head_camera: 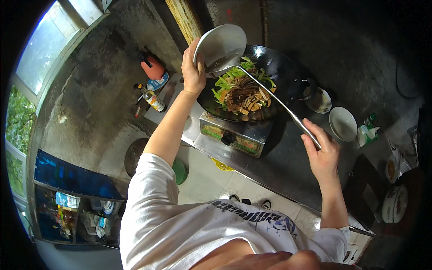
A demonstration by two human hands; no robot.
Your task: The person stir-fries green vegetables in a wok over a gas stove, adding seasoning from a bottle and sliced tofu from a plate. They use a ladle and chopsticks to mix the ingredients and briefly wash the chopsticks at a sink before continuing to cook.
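My left hand (194, 69) grips the rim of a white bowl (227, 37), tilted over the left side of a black wok (287, 71). In my right hand (320, 148) is the long handle of a metal cooking spatula or ladle (287, 109). Its head (224, 63) meets the mouth of the bowl. The wok holds green vegetable pieces (224, 81), with brown sliced strips (249, 96) that look like dried tofu or meat. Beneath the wok stands a gas stove (233, 131) with a black knob (227, 138). The bottom of the bowl is partly hidden.
An orange-red container (153, 67) and a sauce bottle (153, 99) stand left of the wok. To its right are a used bowl (319, 100), a white bowl (342, 124) and a tissue pack (368, 135). Stacked dishes (395, 204) sit farther right. The metal counter's front edge (266, 187) runs before me.
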